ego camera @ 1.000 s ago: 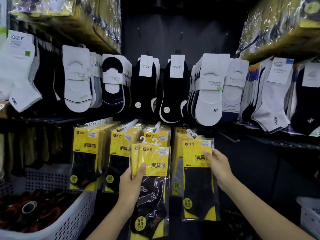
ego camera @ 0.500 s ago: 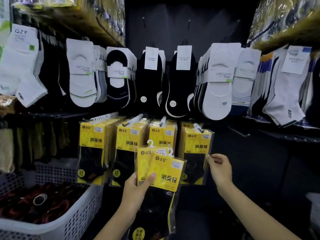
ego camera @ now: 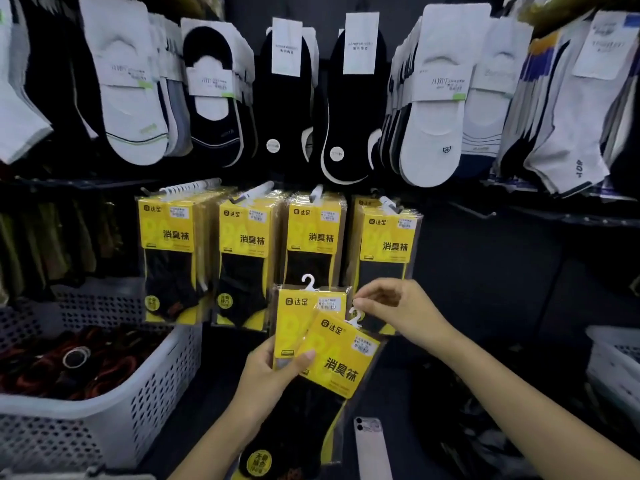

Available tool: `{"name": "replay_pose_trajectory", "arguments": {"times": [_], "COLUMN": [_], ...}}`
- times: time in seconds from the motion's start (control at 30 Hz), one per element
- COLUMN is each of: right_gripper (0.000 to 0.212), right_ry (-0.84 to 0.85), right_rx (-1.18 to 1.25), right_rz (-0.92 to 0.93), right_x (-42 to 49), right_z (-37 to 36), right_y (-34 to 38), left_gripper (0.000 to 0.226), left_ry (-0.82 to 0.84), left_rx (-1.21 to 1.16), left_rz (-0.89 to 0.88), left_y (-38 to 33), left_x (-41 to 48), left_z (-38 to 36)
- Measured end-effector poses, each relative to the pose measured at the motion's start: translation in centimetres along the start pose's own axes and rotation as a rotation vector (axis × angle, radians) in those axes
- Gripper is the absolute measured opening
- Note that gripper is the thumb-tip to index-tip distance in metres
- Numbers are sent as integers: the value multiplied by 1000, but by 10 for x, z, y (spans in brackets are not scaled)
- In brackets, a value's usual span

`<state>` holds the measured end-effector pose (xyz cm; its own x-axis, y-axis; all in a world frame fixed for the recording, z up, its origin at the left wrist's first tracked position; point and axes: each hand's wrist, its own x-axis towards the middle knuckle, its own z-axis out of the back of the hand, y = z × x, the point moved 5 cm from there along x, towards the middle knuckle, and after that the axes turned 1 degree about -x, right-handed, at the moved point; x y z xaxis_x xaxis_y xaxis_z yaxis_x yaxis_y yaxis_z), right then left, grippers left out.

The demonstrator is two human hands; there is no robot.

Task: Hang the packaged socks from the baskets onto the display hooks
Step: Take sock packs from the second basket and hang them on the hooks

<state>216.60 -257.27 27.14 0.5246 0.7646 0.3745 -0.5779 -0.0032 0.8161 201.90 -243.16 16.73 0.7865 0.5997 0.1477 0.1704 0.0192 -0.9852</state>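
My left hand grips two yellow-and-black sock packs low in the middle. The rear pack stands upright with its white hanger on top. The front pack tilts to the right, its hanger just under my right hand. That hand's thumb and forefinger pinch at the rear pack's top right corner. Behind them, four white display hooks carry rows of the same yellow packs.
A white perforated basket at lower left holds dark red and black items. Another white basket shows at the right edge. White and black socks hang on the row above. A phone lies low, below the packs.
My right hand left the pack hung on the rightmost hook and came down to the packs in my left hand. The front pack has tilted right. The view shifted closer.
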Motion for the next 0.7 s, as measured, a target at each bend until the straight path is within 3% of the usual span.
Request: {"name": "replay_pose_trajectory", "arguments": {"times": [0.23,0.43,0.7], "right_gripper": [3,7,3], "right_ry": [56,-78,-1], "right_rx": [-124,19,39], "right_rz": [-6,-18,-56], "right_x": [-3,-6,-2], "right_z": [-6,-14,-10], "right_y": [0,0,6], "left_gripper": [39,36,38], "left_ry": [22,60,17], "left_rx": [-10,-31,-59], "left_rz": [6,-25,-46], "left_y": [6,-1,-8], "left_x": [-2,-3,-3], "left_z": [1,-1,1]}}
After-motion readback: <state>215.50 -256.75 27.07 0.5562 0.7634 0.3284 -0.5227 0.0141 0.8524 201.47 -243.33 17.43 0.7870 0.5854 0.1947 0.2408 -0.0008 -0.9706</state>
